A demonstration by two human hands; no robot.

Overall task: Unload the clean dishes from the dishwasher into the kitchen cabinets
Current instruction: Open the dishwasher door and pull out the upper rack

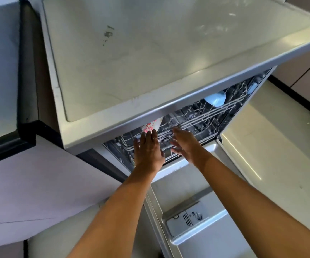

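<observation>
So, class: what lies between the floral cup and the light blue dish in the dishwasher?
In the head view, only bare wire rack separates the floral cup from the light blue dish.

Open dishwasher [169, 101] with dishes in its upper rack

Mid-frame, a grey wire rack [202, 118] holds a white cup with red flowers [151, 125] at centre left, partly hidden under the top edge, and a pale blue cup [215, 99] to the right; the door [197, 211] lies folded down toward the lower right.

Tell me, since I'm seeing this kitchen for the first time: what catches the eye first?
Two bare arms reach into the open dishwasher, the left hand and right hand with fingers spread at the upper rack. Just above the left hand stands a white cup with red flowers; a pale blue dish sits further right in the rack.
</observation>
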